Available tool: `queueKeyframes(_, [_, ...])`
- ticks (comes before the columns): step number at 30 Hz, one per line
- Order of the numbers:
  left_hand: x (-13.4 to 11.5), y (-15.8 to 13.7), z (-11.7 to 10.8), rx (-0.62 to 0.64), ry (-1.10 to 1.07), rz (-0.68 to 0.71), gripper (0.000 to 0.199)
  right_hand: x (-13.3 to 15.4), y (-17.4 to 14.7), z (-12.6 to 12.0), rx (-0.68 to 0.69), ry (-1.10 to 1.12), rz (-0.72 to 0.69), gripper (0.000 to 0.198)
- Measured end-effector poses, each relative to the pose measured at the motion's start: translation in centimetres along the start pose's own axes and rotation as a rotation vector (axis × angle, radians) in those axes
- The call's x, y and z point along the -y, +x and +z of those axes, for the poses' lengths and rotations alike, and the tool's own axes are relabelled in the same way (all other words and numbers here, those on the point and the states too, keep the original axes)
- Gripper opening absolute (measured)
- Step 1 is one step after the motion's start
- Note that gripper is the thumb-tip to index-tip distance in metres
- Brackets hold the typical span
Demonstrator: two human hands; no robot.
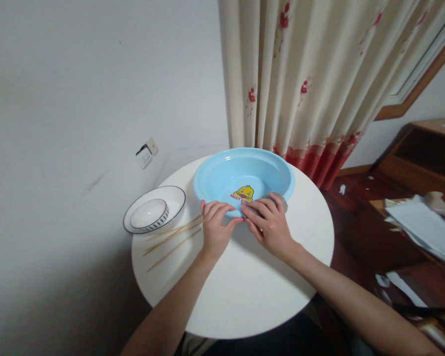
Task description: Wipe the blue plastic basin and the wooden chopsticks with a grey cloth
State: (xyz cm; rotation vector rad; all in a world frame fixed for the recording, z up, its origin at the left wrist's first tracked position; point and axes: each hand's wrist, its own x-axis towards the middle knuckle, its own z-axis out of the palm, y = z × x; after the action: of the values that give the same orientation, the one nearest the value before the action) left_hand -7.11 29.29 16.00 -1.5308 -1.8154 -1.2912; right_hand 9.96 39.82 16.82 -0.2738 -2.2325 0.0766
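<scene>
A light blue plastic basin (213,174) with a yellow duck print (244,192) stands on a round white table (244,296). My left hand (215,227) grips the near rim of the basin, fingers curled over the edge and thumb in front. Beside it, my right hand (272,225) is closed over a grey, mesh-like scouring pad (281,201) at the basin's near right rim. Part of the pad sticks out past the fingers; the rest is covered. Several wooden chopsticks (174,247) lie on the table, left of my left hand.
A white bowl (148,213) sits in a larger dark-rimmed white dish (175,198), overhanging the table's left edge. Behind are the wall with a socket (144,157) and a floral curtain (300,74). Papers (426,227) cover the furniture to the right.
</scene>
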Motion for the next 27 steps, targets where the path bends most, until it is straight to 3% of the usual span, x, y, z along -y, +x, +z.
queueKeyframes(5, [0.0,0.1,-0.2,0.019,-0.001,-0.010,0.017,-0.2,0.0,-0.1,0.017,0.006,-0.024,0.041])
queueKeyframes(12, [0.1,0.2,-0.3,0.057,-0.007,-0.039,0.013,-4.1,-0.9,-1.3,-0.009,0.024,-0.021,0.036])
queueKeyframes(22, [0.4,0.1,-0.4,0.088,-0.018,-0.075,0.024,-13.0,-1.1,-2.2,-0.093,0.061,0.182,0.033])
queueKeyframes(27, [0.7,0.0,-0.4,0.070,-0.017,-0.062,0.026,-13.8,-1.2,-1.9,-0.150,0.117,0.267,0.036])
